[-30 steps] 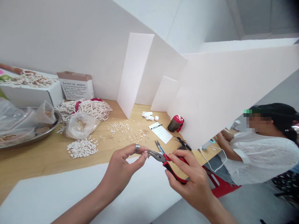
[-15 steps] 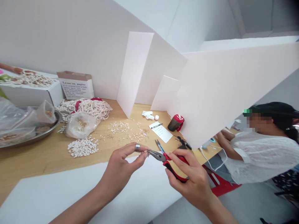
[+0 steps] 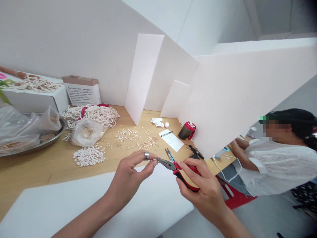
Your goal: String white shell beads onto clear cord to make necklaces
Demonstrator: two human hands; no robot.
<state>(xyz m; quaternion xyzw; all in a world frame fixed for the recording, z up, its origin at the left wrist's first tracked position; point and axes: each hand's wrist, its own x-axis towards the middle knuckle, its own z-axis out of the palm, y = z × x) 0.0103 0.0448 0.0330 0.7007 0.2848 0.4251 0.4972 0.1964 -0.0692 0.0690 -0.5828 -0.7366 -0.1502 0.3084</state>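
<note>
Left hand (image 3: pixel 130 170): thumb and forefinger pinched together on tiny piece (image 3: pixel 157 161), details unclear. Right hand (image 3: pixel 206 186): fingers curled round pliers (image 3: pixel 170 165), tips at left fingertips. Pose barely changed since moment ago; fine work apparently steady.

Right hand (image 3: pixel 201 181) over here is wrapped round some red-and-black pliers (image 3: pixel 170 165), nose aimed straight at the left hand (image 3: pixel 135 170), where thumb and finger pinch a tiny piece (image 3: pixel 157 162), way too small for me to make out. Chunky silver ring (image 3: pixel 146 156) on that left hand btw. Counter (image 3: pixel 49 170) is kinda messy: little white bits (image 3: pixel 89 156) heaped in front of a clear bag (image 3: pixel 83 135), tangled white strands (image 3: pixel 105 116) behind that, metal bowl (image 3: pixel 58 136) of baggies (image 3: pixel 18 143) off to the left. Past the pliers there's blue snips (image 3: pixel 170 156), a pen (image 3: pixel 167 133) lying on a paper sheet (image 3: pixel 174 142) and a red-topped container (image 3: pixel 186 131). Someone in a white top (image 3: pixel 279 165) sits on the right, beyond a big white panel (image 3: pixel 237 92).
</note>
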